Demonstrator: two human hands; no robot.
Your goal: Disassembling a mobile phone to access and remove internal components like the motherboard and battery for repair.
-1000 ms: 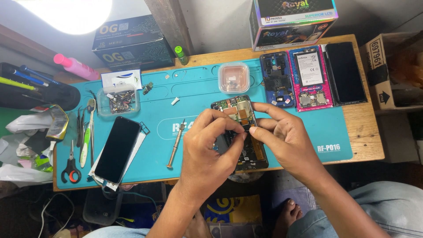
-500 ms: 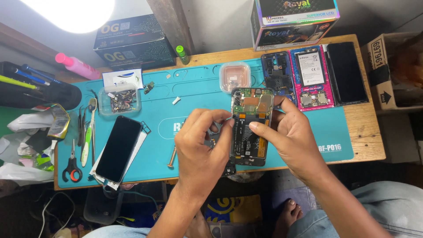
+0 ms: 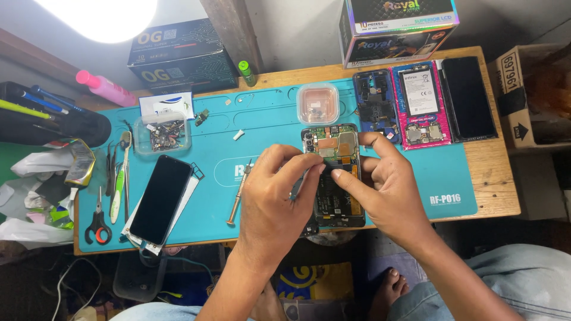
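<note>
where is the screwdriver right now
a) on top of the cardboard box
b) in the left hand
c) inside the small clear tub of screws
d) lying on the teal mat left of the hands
d: the screwdriver lies loose on the teal mat, just left of the left hand, while both hands are on the opened phone.

Both forearms rise from the bottom edge, the left from about 6 o'clock, the right from 4 o'clock. The left hand (image 3: 270,199) is curled, fingers (image 3: 306,166) pinched toward 2 o'clock. The right hand (image 3: 386,190) points its forefinger toward 10 o'clock, nearly meeting the left fingertips.
</note>
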